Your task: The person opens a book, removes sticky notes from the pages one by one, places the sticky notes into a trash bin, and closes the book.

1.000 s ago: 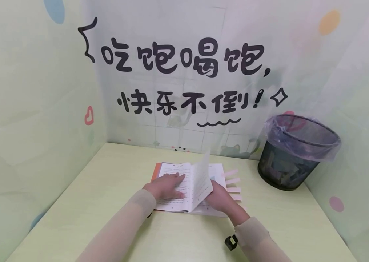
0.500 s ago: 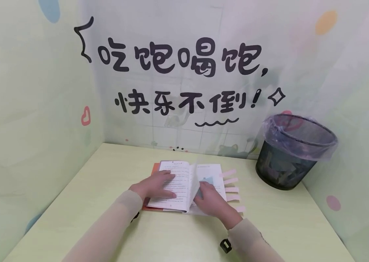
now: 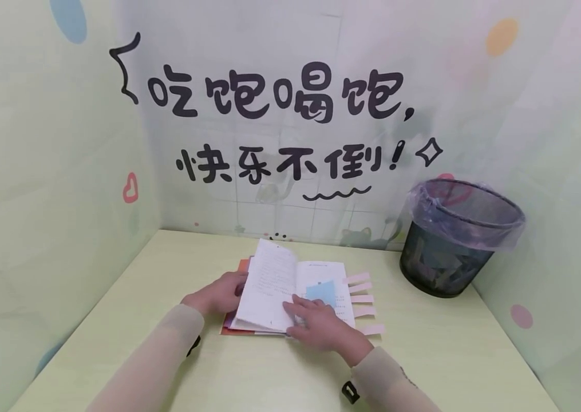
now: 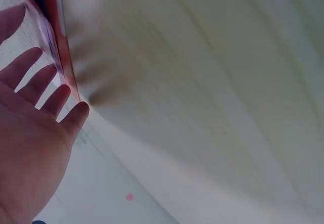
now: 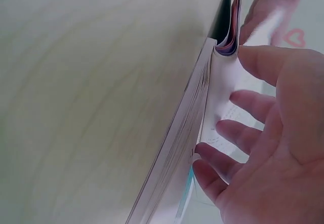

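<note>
Lower centre of the head view, nearest item: our right hand (image 3: 321, 329), fingers (image 3: 304, 306) straight and spread, pressing flat on the right-hand page of the open book (image 3: 290, 286); grasping nothing. Just left of it, our left hand (image 3: 215, 296), fingers relaxed and extended against the book's left edge under the raised left leaves; the left wrist view shows the palm open beside the red cover (image 4: 63, 57). The book lies mid-frame on the pale green counter (image 3: 166, 343), left pages lifted at a slant, right pages flat. On the right page, touching our right fingertips, a blue sticky note (image 3: 321, 293). Along the right edge of the book, five pink tabs (image 3: 361, 297) project outward in a column. Further back, right of frame, a black mesh bin (image 3: 450, 246) lined with clear plastic, well apart from the book. Behind, a wall sheet with black lettering (image 3: 280, 97). Risks, as we judge them: the lifted leaves are only loosely propped and could fall back over the blue note if the left hand slips; a sliding right palm could crease the page, peel the note or bend the nearest tabs.
</note>
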`<state>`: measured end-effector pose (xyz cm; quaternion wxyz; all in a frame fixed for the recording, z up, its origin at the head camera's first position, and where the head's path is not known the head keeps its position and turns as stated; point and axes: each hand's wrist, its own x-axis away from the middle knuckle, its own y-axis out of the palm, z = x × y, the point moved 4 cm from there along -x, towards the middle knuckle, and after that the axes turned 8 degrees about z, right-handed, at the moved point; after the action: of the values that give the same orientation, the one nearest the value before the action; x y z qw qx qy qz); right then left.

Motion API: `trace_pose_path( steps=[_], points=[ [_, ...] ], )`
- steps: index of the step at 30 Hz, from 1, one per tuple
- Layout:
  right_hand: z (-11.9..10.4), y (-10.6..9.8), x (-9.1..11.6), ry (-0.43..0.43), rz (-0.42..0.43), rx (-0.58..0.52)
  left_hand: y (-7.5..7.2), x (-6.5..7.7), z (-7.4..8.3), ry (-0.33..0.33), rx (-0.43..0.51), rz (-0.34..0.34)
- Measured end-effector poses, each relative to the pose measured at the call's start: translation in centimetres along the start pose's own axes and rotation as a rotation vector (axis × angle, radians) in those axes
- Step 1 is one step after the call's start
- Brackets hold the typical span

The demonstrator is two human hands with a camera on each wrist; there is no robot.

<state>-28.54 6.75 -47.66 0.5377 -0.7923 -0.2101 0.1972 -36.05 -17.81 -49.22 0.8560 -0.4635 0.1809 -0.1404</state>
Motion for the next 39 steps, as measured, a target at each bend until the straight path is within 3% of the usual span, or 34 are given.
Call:
trace_pose_path(
  steps=[3,8,11,14,23,33,39],
  points=[
    [-0.3,0.0,0.0,-0.013,-0.017,0.036,-0.6,0.1,-0.2,-0.006,-0.024,0.040],
    [-0.8,0.0,-0.1,-0.031,-0.009,0.095,-1.6,-0.3,0.2,-0.149,-0.076,0.137],
    [-1.0,0.2,-0.3,-0.038,-0.002,0.158,-1.6,-0.9,1.2,-0.164,-0.074,0.158],
    [-1.1,0.4,-0.4,-0.043,-0.004,0.216,-0.8,-1.4,2.6,-0.115,-0.079,0.112],
    [-1.4,0.5,-0.3,-0.073,-0.015,0.280,2.5,-2.0,6.5,0.063,-0.124,-0.120],
    [-1.4,0.5,-0.3,-0.084,-0.010,0.287,3.5,-2.0,6.8,0.000,-0.199,-0.158],
    [-0.7,-0.9,-0.5,-0.103,0.039,0.079,3.7,-1.9,7.2,-0.036,-0.203,-0.176]
  ],
)
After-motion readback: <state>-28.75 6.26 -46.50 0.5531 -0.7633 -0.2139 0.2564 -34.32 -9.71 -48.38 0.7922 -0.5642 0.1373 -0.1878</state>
